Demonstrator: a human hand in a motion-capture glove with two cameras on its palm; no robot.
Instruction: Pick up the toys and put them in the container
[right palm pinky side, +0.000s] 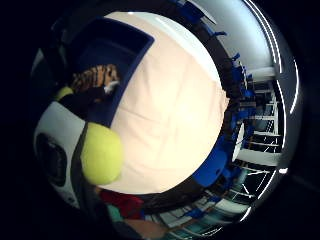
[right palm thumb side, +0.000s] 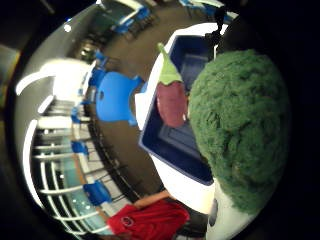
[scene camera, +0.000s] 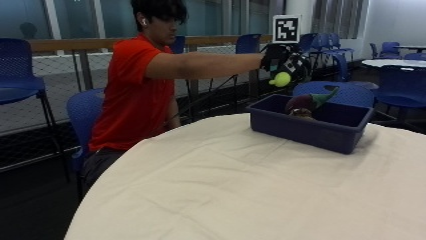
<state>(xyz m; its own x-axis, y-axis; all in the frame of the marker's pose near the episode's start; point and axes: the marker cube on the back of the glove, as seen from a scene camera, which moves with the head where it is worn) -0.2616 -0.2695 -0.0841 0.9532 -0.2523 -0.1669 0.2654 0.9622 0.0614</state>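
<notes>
Nearly done, by my reading: the right hand (scene camera: 283, 59) is raised above the bin (scene camera: 310, 123), fingers curled round a yellow ball (scene camera: 281, 79) and a green plush (right palm thumb side: 240, 125). Below the fingers, an eggplant (scene camera: 307, 101) and tiger (right palm pinky side: 95, 78) already lie inside. The surface (scene camera: 219, 185) shows no other toys.

The person (scene camera: 136, 85) wears a red short-sleeved shirt (scene camera: 130, 95) and dark trousers (scene camera: 96, 167). A small white earbud (scene camera: 142, 22) sits in one ear. The right hand (scene camera: 283, 60) wears a black glove with white plastic parts.
</notes>
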